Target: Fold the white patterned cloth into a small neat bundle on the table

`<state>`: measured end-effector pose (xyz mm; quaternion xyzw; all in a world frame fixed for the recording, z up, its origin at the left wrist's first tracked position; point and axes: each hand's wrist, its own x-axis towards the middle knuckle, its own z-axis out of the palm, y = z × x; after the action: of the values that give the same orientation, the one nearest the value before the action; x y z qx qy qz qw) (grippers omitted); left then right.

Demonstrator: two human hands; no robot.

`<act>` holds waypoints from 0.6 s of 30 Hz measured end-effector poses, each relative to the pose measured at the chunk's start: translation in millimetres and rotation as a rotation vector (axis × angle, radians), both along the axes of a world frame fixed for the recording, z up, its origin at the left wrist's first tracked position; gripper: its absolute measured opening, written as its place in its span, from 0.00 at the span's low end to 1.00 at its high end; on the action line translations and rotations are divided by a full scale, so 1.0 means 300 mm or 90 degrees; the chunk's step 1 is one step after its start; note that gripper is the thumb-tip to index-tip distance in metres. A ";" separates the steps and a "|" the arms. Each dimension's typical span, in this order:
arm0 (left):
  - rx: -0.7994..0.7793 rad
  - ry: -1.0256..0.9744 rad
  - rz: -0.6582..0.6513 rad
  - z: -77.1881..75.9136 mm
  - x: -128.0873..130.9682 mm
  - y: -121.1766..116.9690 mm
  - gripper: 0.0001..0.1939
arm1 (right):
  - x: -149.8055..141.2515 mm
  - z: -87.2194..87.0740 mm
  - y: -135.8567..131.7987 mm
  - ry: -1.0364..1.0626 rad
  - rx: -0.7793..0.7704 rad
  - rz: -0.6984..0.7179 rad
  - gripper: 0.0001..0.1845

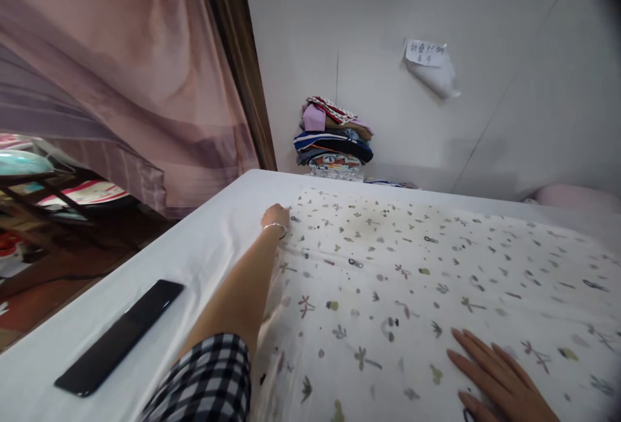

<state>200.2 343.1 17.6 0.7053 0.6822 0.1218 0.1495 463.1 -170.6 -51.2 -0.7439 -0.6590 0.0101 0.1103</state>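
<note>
A white cloth [359, 318] printed with small plants and other little motifs lies spread over the white table. My left hand [276, 217], with a bracelet at the wrist, is closed at the cloth's far left corner and grips its edge; the fingertips are mostly hidden. Near the front right, my right hand [495, 370] lies flat on the cloth, fingers stretched out, holding nothing. Shallow wrinkles run along the cloth's left side beside my left forearm.
A dark phone-like slab [121, 338] lies on the white table [194, 247] at the left. Folded clothes [334, 140] are stacked beyond the far edge. A pink curtain [160, 72] hangs at the left. A labelled plastic bag [431, 66] is on the wall.
</note>
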 end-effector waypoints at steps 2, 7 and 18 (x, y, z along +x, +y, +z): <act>0.009 0.008 -0.006 0.002 0.003 -0.006 0.16 | -0.014 0.027 0.007 0.004 -0.013 -0.008 0.28; 0.023 0.034 -0.032 0.026 0.018 -0.032 0.19 | -0.047 0.074 0.020 -0.010 0.004 -0.017 0.26; -0.032 0.102 -0.094 0.062 -0.156 -0.171 0.22 | -0.066 0.107 0.034 -0.015 0.009 0.010 0.25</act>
<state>153.4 291.8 36.2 0.7571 0.6410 0.0366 0.1211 443.3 -160.3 -19.2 -0.7381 -0.6660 -0.0023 0.1077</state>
